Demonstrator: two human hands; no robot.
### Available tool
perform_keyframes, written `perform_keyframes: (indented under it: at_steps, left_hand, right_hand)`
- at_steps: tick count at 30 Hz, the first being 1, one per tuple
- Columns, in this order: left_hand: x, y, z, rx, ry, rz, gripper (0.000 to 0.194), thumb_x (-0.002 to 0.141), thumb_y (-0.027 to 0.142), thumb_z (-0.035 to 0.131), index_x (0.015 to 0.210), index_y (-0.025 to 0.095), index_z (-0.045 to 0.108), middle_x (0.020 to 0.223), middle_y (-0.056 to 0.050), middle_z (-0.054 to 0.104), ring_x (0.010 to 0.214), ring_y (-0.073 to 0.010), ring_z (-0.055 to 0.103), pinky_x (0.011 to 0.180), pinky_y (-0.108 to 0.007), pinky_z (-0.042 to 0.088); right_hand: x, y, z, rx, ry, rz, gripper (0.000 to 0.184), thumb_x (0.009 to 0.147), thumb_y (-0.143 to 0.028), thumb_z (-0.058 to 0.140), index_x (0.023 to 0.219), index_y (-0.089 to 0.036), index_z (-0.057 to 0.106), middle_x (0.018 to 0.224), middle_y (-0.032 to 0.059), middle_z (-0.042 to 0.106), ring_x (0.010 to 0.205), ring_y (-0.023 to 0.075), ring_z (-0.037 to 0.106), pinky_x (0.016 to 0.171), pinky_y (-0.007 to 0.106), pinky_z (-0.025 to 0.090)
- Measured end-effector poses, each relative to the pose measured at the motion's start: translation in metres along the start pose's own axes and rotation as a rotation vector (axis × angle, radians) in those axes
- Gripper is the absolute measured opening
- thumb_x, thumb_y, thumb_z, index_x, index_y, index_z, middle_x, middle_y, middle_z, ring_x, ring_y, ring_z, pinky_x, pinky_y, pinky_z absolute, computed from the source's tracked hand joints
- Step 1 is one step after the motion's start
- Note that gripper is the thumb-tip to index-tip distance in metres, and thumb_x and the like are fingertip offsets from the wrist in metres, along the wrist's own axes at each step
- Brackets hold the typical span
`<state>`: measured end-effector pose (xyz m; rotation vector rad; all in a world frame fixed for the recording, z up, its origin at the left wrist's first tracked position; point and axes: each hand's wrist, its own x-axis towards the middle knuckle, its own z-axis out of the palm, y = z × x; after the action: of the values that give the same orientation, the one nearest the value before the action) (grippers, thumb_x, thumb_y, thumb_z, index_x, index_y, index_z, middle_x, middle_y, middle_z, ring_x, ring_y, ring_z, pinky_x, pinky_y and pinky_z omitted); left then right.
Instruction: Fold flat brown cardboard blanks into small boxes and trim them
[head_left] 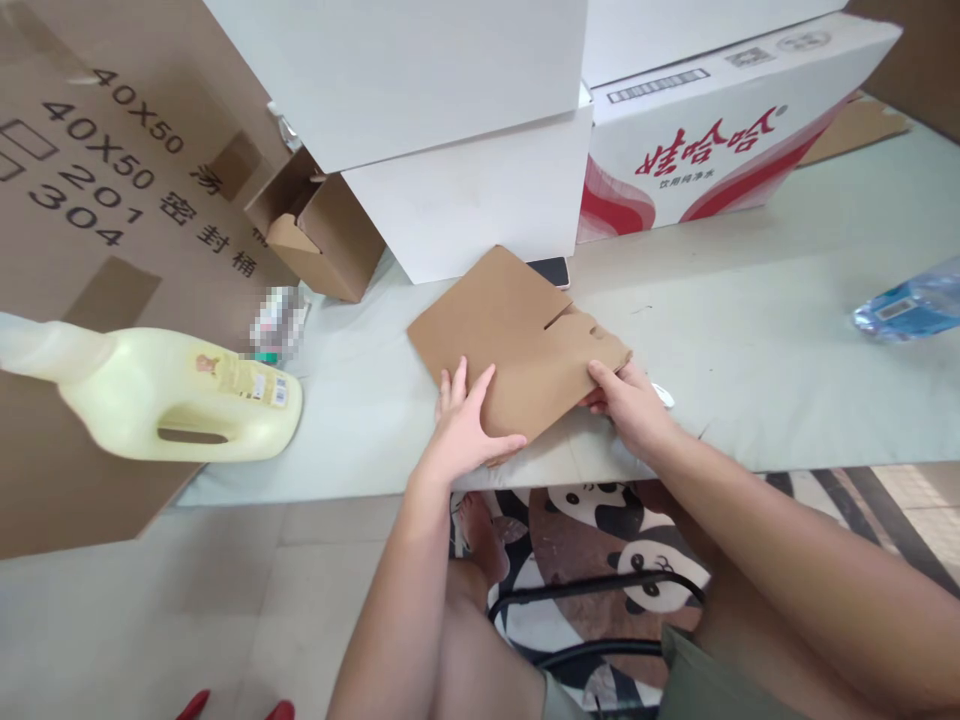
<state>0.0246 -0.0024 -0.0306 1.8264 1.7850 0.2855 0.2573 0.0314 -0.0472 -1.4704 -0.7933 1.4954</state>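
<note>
A flattened brown cardboard box [510,330] lies at an angle near the front edge of the table, with slots and a tab at its right end. Across its lower left part rests my left hand [469,420], fingers spread and thumb stretched along the near edge. My right hand [630,400] pinches the right corner of the cardboard, thumb on top and fingers underneath. A dark phone-like object [551,272] is partly covered behind the cardboard. Beside my right wrist a small white object [664,396] shows, too little of it visible to name.
Behind stand white cartons [480,200] and a red-and-white water carton [697,150]. An open small brown box [330,240] and a yellow jug [180,390] are on the left, beside a large printed carton [90,260]. A plastic bottle [911,305] lies at the right.
</note>
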Motion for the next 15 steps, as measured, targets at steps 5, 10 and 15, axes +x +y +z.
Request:
perform_keyframes:
  at_steps: [5,10,15]
  left_hand:
    - [-0.008,0.003,-0.006,0.007,0.023,0.074,0.106,0.065,0.059,0.081,0.155,0.035,0.031,0.17,-0.006,-0.009,0.153,-0.0393,-0.013,0.121,-0.063,0.01]
    - [-0.011,0.005,-0.005,0.052,-0.052,0.091,0.103,0.064,0.053,0.083,0.153,0.035,0.035,0.17,-0.005,-0.006,0.153,-0.0399,-0.013,0.121,-0.063,0.013]
    - [-0.016,0.017,-0.004,0.099,-0.043,0.077,0.095,0.071,0.035,0.076,0.155,0.036,0.031,0.17,-0.003,0.003,0.153,-0.042,-0.01,0.119,-0.064,0.018]
  right_hand:
    - [0.0,-0.002,0.001,0.029,0.008,0.031,0.009,0.09,-0.032,0.058,0.091,-0.022,0.06,0.073,0.001,0.069,0.056,0.0127,0.063,0.047,0.022,0.043]
    - [0.001,-0.001,0.001,0.042,0.01,0.037,0.01,0.091,-0.032,0.056,0.094,-0.023,0.059,0.074,0.0,0.069,0.055,0.0119,0.063,0.047,0.021,0.044]
    - [-0.001,-0.003,0.002,0.021,-0.015,0.047,0.01,0.091,-0.031,0.056,0.092,-0.022,0.06,0.074,0.0016,0.07,0.055,0.012,0.063,0.047,0.021,0.044]
